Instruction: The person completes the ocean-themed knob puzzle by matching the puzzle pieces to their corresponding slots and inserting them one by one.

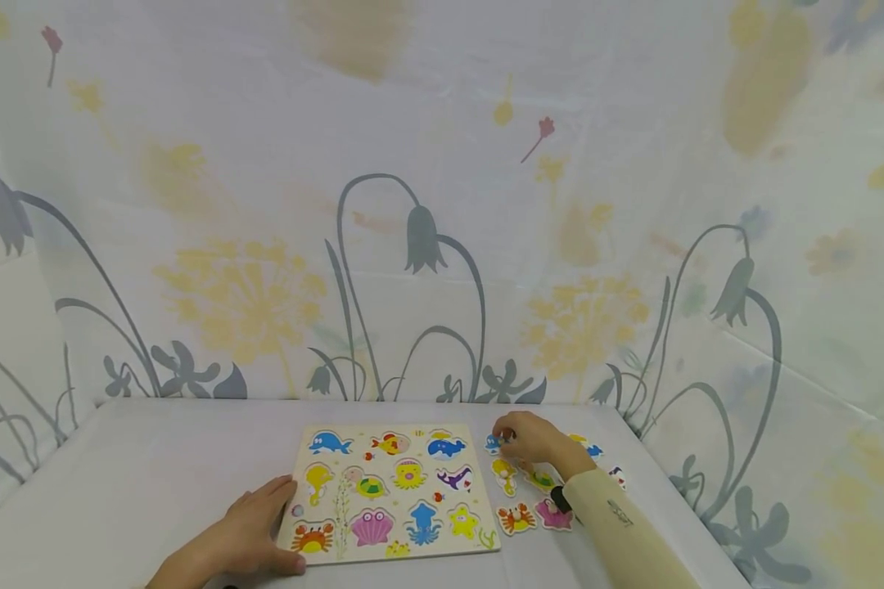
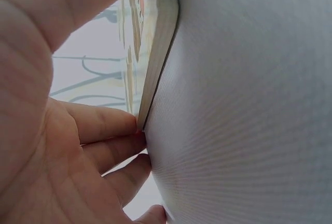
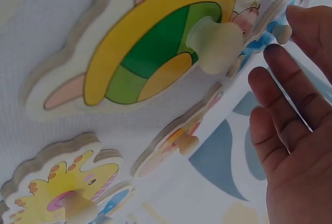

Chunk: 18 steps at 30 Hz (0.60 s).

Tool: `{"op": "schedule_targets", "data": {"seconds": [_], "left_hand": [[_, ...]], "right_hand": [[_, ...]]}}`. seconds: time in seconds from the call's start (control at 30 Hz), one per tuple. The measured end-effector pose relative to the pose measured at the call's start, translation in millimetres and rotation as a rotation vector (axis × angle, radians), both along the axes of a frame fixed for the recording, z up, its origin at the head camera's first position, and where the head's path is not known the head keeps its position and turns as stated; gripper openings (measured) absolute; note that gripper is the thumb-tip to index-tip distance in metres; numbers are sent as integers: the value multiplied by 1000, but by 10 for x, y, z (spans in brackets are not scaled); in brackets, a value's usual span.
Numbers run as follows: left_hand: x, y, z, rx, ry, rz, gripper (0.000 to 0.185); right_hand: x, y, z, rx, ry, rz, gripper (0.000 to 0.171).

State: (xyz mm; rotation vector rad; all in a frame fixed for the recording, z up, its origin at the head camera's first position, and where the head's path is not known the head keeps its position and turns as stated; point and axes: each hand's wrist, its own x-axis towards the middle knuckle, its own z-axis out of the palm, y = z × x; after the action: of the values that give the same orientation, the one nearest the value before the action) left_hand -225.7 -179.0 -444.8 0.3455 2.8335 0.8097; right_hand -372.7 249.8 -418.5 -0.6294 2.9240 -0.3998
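A wooden sea-animal puzzle board [image 1: 390, 491] lies flat on the white table. My left hand [image 1: 265, 528] rests against its left edge with relaxed fingers, the thumb at the near left corner. In the left wrist view the fingertips [image 2: 111, 125] touch the board's edge [image 2: 161, 53]. My right hand [image 1: 507, 438] is just right of the board's far corner and pinches the peg of a small blue piece [image 1: 493, 443]. The right wrist view has the fingers [image 3: 290, 94] beside that blue piece's peg [image 3: 282, 32], with a turtle piece [image 3: 155, 53] lying close by.
Several loose pieces lie right of the board: a yellow seahorse [image 1: 504, 474], a turtle [image 1: 541, 478], a crab [image 1: 516, 518], a pink shell [image 1: 554, 515], a blue fish [image 1: 593, 448]. A flower-printed cloth wall [image 1: 442, 204] surrounds the table on three sides.
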Motion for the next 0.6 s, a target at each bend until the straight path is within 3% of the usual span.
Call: {"op": "schedule_targets", "data": {"seconds": [0.6], "left_hand": [[11,11,21,-12,-4,11,107]], "right_hand": [[-85,-18,-61,-31,-13,-13,9]]}}
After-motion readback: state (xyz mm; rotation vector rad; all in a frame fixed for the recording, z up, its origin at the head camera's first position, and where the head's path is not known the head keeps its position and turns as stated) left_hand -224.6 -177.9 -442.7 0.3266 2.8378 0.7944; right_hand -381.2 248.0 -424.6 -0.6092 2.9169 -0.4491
